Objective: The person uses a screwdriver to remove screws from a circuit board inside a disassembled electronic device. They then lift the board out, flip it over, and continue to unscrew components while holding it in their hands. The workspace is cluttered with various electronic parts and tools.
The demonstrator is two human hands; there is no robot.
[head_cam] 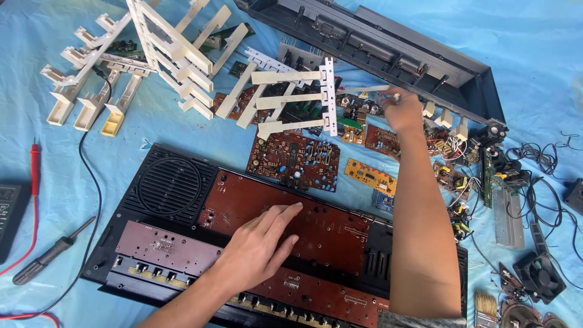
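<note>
Nearest you, the opened black plastic keyboard chassis (pixel 182 188) with its long reddish-brown circuit board (pixel 328 234) is lying on the blue sheet, and everything else is placed around it. Beyond its far edge, the dark grey plastic top shell (pixel 388 51) is stretching across the sheet; past its far left corner, racks of cream-white plastic keys (pixel 164 54) are piled loosely. Your left hand (pixel 258 249) is resting flat and open on the circuit board, fingers spread, gripping nothing. Your right hand (pixel 402 109) is reaching beyond the chassis's far right corner, fingers pinching closed on one thin white plastic key strip (pixel 367 90) above the heap of small loose brown and yellow circuit boards (pixel 370 176). Left of the chassis, a black-handled screwdriver (pixel 51 252) is lying. As I judge it, your forearm is crossing the loose boards and tangled wires, so dragging the strip back could snag a wire; leaning on the board could crack solder joints.
</note>
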